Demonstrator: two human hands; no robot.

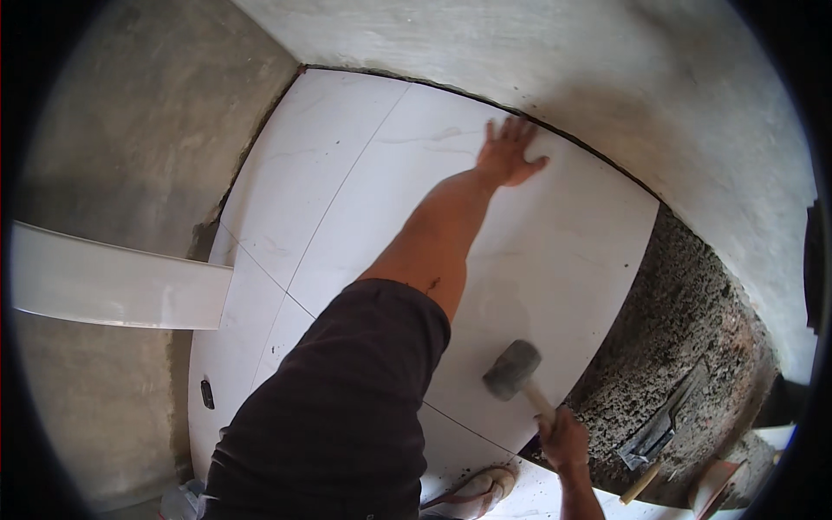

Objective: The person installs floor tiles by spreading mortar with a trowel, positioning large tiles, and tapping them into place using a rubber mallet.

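Note:
My left hand (510,156) lies flat with spread fingers on a large white floor tile (555,251), close to the far wall. The arm in a dark sleeve stretches across the tile. At the lower right, my right hand (565,440) is wrapped round the wooden handle of a rubber mallet (513,368). Its dark grey head is over the near right part of the same tile, slightly blurred. I cannot tell whether it touches the surface. Thin joints separate this tile from other white tiles (347,113) to the left.
Rough grey mortar (685,303) borders the tile on the right, with a metal trowel (650,438) lying on it. Bare walls (641,78) rise behind and at left. A white panel (121,276) juts in from the left. A small black object (207,394) and a sandalled foot (490,487) are nearby.

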